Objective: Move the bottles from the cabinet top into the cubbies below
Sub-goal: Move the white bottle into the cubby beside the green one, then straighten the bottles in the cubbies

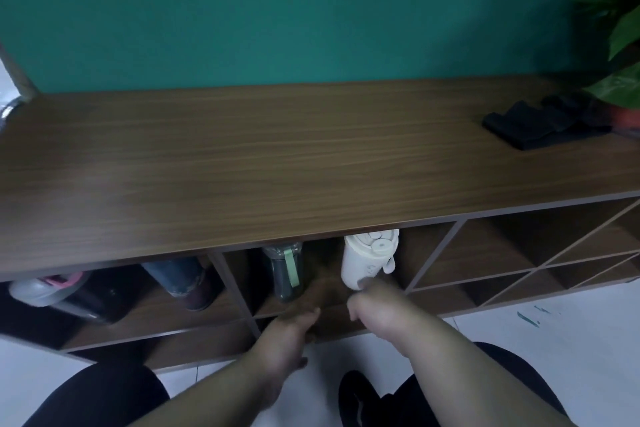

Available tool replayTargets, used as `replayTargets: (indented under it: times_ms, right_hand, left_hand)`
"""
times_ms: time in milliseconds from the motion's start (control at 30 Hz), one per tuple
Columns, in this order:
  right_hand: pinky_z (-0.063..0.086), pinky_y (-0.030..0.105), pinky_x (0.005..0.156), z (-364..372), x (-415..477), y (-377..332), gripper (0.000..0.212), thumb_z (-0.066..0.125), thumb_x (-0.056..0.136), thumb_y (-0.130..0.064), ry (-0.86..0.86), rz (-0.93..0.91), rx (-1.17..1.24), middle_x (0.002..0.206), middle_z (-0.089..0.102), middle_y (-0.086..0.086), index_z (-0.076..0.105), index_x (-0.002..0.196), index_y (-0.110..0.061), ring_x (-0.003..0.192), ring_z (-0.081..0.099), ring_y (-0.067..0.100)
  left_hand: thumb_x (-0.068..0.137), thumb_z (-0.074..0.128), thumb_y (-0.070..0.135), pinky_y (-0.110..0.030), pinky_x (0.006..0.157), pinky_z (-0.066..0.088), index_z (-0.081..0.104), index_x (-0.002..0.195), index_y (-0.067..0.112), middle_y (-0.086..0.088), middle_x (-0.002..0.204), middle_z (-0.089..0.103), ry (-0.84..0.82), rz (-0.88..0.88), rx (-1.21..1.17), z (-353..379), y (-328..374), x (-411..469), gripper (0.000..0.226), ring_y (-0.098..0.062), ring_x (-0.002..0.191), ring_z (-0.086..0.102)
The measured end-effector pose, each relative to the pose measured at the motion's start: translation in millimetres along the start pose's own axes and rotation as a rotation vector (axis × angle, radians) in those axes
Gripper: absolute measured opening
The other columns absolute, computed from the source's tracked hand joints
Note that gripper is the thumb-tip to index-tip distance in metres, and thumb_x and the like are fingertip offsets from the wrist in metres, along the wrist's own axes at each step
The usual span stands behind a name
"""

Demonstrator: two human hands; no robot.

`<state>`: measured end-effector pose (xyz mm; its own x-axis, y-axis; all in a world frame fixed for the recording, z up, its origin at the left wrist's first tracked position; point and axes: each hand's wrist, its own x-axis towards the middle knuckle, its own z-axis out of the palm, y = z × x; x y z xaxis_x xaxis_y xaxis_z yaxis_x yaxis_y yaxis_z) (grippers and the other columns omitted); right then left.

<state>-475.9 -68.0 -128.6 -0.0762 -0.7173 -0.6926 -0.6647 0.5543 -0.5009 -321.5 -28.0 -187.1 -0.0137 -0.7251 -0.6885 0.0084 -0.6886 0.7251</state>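
Both hands are reached into the middle cubby [329, 291] of the wooden cabinet [242, 156], held apart from each other. The right hand [372, 302] is pressed against the lower part of a white bottle [367, 258], its fingertips touching the base; a full clasp cannot be made out. The left hand [294, 326] is seen with loose, partly curled fingers near the cubby's front edge, with nothing in it, just below a dark green bottle [285, 270] with a pale green strap. Both bottles are stood in that same cubby, the white one to the right. In the cubby to the left, a blue patterned bottle [180, 279] and a grey-lidded dark bottle [65, 295] are seen lying tilted. At the cabinet top's right end, a black folded object [530, 125] is laid beside a leafy plant [623, 28].
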Motion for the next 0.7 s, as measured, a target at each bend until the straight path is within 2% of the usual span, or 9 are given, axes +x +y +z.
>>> replayTargets:
  times_ms: [67, 100, 167, 233, 267, 333, 467, 600, 700]
  right_hand:
    - [0.047, 0.032, 0.081, 6, 3, -3, 0.051, 0.058, 0.075, -0.018, -0.009, -0.122, 0.111, 0.120, 0.055, 0.004, 0.052, 0.124, -0.027, 0.105, 0.054, 0.022]
    - [0.044, 0.029, 0.082, 10, 4, -8, 0.061, 0.058, 0.074, -0.016, -0.014, -0.167, 0.172, 0.127, 0.052, 0.003, 0.048, 0.132, -0.029, 0.113, 0.052, 0.021]
    - [0.042, 0.030, 0.096, 19, 6, -21, 0.083, 0.059, 0.070, -0.013, 0.003, -0.234, 0.275, 0.145, 0.045, 0.000, 0.037, 0.149, -0.026, 0.129, 0.047, 0.020]
    - [0.043, 0.035, 0.101, 25, 7, -32, 0.092, 0.056, 0.060, -0.015, 0.044, -0.300, 0.312, 0.144, 0.050, 0.002, 0.037, 0.150, -0.023, 0.120, 0.049, 0.018]
    - [0.045, 0.037, 0.099, 28, 6, -37, 0.089, 0.055, 0.058, -0.015, 0.060, -0.328, 0.312, 0.131, 0.056, 0.002, 0.041, 0.146, -0.022, 0.111, 0.050, 0.017]
    - [0.047, 0.039, 0.096, 31, 3, -47, 0.078, 0.053, 0.057, -0.014, 0.070, -0.360, 0.301, 0.107, 0.058, -0.006, 0.049, 0.134, -0.024, 0.104, 0.052, 0.018]
    - [0.052, 0.046, 0.092, 40, -2, -61, 0.038, 0.052, 0.056, -0.014, 0.074, -0.404, 0.262, 0.096, 0.070, 0.002, 0.059, 0.090, -0.030, 0.098, 0.064, 0.026]
    - [0.054, 0.043, 0.088, 45, -6, -62, 0.038, 0.053, 0.058, -0.016, 0.071, -0.424, 0.240, 0.094, 0.070, -0.002, 0.055, 0.090, -0.038, 0.089, 0.065, 0.019]
    - [0.053, 0.042, 0.091, 46, -6, -61, 0.044, 0.054, 0.059, -0.019, 0.063, -0.422, 0.248, 0.100, 0.069, -0.006, 0.054, 0.099, -0.037, 0.096, 0.064, 0.014]
  left_hand:
    - [0.101, 0.053, 0.030, -0.044, 0.108, 0.040, 0.063, 0.102, 0.029, -0.002, 0.128, 0.063, 0.060, 0.081, -0.004, -23, -4, -2, 0.009, -0.023, 0.121, 0.056]
    - [0.099, 0.055, 0.031, -0.044, 0.116, 0.036, 0.062, 0.104, 0.030, -0.001, 0.135, 0.059, 0.094, 0.133, -0.022, -30, -4, -1, 0.008, -0.022, 0.125, 0.053]
    - [0.097, 0.058, 0.034, -0.036, 0.119, 0.029, 0.053, 0.137, 0.030, 0.006, 0.148, 0.047, 0.154, 0.232, -0.086, -38, 0, 0, 0.040, -0.014, 0.135, 0.044]
    - [0.094, 0.059, 0.042, -0.030, 0.119, 0.023, 0.028, 0.158, 0.026, 0.011, 0.151, 0.038, 0.179, 0.323, -0.120, -39, 10, -1, 0.073, -0.007, 0.137, 0.035]
    - [0.091, 0.059, 0.047, -0.032, 0.122, 0.021, 0.023, 0.160, 0.027, 0.010, 0.155, 0.035, 0.182, 0.361, -0.127, -39, 15, -1, 0.080, -0.006, 0.139, 0.032]
    - [0.097, 0.055, 0.043, -0.035, 0.125, 0.020, 0.020, 0.160, 0.029, 0.012, 0.155, 0.035, 0.160, 0.433, -0.150, -40, 20, 0, 0.074, -0.003, 0.140, 0.031]
    - [0.105, 0.046, 0.035, -0.031, 0.125, 0.017, 0.021, 0.160, 0.026, 0.019, 0.151, 0.034, 0.116, 0.487, -0.175, -42, 24, 0, 0.062, 0.002, 0.140, 0.030]
    - [0.105, 0.043, 0.036, -0.023, 0.121, 0.016, 0.021, 0.160, 0.021, 0.015, 0.159, 0.031, 0.062, 0.506, -0.176, -40, 24, 0, 0.060, 0.005, 0.143, 0.028]
    - [0.092, 0.048, 0.056, -0.030, 0.127, 0.014, 0.024, 0.160, 0.023, 0.015, 0.162, 0.031, 0.058, 0.520, -0.188, -41, 24, 3, 0.079, 0.004, 0.146, 0.027]
